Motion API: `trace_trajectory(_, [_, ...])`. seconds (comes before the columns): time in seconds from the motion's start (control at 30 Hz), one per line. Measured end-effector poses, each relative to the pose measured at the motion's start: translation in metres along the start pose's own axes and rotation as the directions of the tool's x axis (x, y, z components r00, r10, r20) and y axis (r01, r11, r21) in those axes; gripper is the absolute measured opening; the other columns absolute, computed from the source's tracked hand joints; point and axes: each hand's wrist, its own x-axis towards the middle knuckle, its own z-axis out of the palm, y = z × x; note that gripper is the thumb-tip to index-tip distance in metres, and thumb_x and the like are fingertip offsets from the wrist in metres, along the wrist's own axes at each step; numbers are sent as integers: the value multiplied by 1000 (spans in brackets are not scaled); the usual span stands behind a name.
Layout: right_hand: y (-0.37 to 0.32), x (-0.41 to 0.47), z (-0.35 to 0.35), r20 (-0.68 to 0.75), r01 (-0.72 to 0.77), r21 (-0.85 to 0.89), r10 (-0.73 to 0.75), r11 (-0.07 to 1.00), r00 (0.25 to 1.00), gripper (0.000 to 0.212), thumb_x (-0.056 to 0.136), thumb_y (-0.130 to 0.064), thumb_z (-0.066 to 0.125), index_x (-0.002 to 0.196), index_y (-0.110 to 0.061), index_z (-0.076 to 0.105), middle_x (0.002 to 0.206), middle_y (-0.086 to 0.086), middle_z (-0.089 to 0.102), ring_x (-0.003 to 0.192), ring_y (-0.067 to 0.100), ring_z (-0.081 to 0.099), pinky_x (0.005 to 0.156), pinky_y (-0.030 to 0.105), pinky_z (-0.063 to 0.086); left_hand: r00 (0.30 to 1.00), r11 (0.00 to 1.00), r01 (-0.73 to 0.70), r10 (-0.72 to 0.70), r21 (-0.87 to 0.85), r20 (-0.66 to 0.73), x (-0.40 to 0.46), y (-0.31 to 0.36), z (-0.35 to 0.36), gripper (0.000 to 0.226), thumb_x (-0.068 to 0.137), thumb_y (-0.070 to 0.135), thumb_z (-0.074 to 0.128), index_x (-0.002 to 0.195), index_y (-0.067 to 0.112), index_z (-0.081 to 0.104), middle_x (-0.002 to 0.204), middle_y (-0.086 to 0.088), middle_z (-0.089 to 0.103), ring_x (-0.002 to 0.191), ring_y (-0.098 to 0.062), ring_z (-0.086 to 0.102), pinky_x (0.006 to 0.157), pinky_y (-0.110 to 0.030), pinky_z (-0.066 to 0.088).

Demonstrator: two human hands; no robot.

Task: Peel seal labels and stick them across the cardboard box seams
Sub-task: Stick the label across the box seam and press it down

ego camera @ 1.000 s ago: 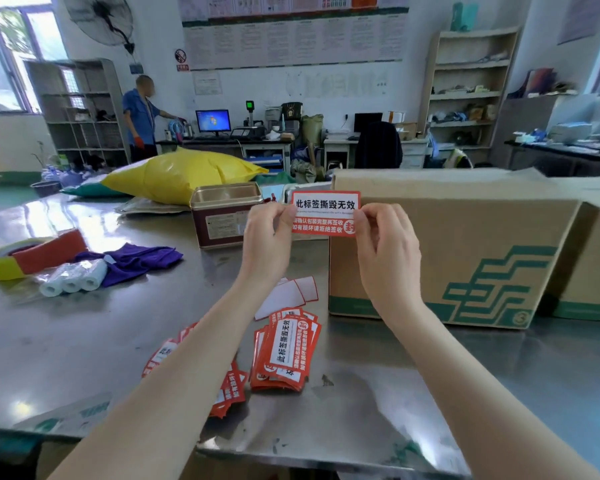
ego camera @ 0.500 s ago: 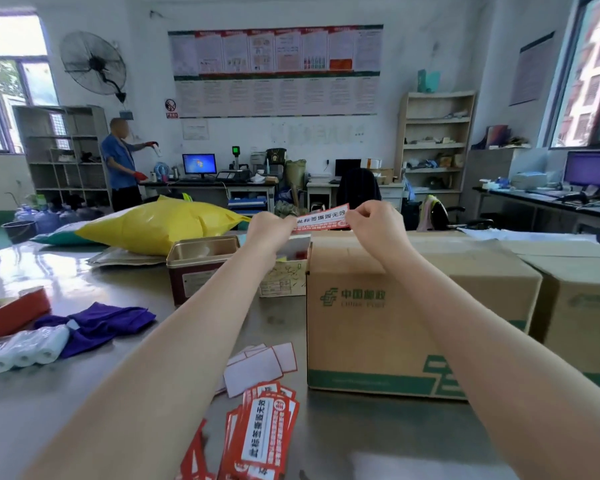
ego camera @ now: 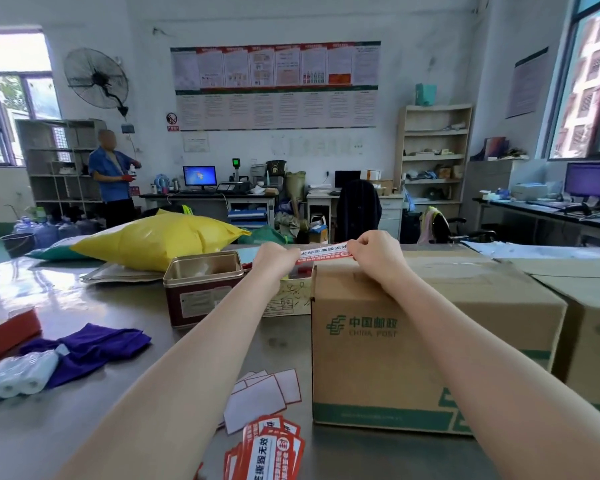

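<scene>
A red and white seal label (ego camera: pixel 323 253) is stretched flat between my two hands, just above the far left top edge of the cardboard box (ego camera: pixel 395 344) with green postal print. My left hand (ego camera: pixel 276 259) pinches the label's left end, beyond the box's left side. My right hand (ego camera: pixel 378 252) pinches its right end over the box top. A stack of red seal labels (ego camera: pixel 265 452) lies on the metal table (ego camera: pixel 84 427) near me, with several white backing papers (ego camera: pixel 262 396) beside it.
A second cardboard box (ego camera: pixel 589 323) stands against the first on the right. An open red tin (ego camera: pixel 203 289) sits left of the box, a yellow bag (ego camera: pixel 156 239) behind it. Purple cloth (ego camera: pixel 87 348) and plastic bag rolls (ego camera: pixel 18 375) lie at left. A person stands far back left.
Both hands carried the label from in front of me up and away to the box's top edge, tilting it flat. The view lifted toward the room.
</scene>
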Motion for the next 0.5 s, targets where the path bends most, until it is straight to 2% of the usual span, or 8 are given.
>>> trace_trajectory(0.1, [1, 0, 1, 35, 15, -29, -14, 999, 999, 40, 88, -18, 50, 51, -11, 36, 53, 5, 37, 54, 19, 37, 58, 30, 35, 1000, 1000, -2, 2, 5, 11, 1, -6, 2, 9, 90, 14, 49, 86, 6, 52, 71, -5, 42, 60, -14, 34, 53, -26, 26])
trace_trajectory(0.2, [2, -1, 2, 46, 24, -96, -20, 995, 999, 45, 90, -19, 49, 48, -12, 33, 50, 3, 36, 51, 19, 36, 57, 30, 36, 1000, 1000, 7, -7, -22, 13, 2, -13, 7, 16, 90, 17, 50, 97, 5, 57, 75, -5, 46, 60, -13, 37, 53, -25, 28])
trace_trajectory(0.27, [2, 0, 3, 49, 23, -125, -17, 992, 999, 44, 90, -19, 48, 48, -12, 34, 51, 3, 37, 51, 19, 37, 56, 30, 36, 1000, 999, 18, -17, -27, 21, 2, -14, 8, 14, 90, 19, 50, 85, 7, 55, 71, -4, 43, 59, -13, 37, 53, -25, 28])
trace_trajectory(0.33, [3, 1, 4, 39, 22, -148, -17, 989, 999, 44, 89, -18, 48, 48, -12, 33, 50, 3, 36, 49, 18, 36, 52, 30, 33, 1000, 999, 21, -20, -40, 16, 4, -17, 11, 22, 90, 19, 51, 70, 11, 48, 65, -2, 39, 56, -13, 35, 51, -26, 26])
trace_trajectory(0.5, [6, 2, 6, 38, 18, -181, -12, 983, 999, 40, 88, -18, 47, 51, -13, 33, 52, 2, 36, 49, 18, 34, 49, 30, 30, 999, 998, 45, -43, -45, 31, 6, -22, 16, 29, 92, 23, 51, 64, 16, 44, 67, 0, 41, 58, -12, 36, 53, -24, 29])
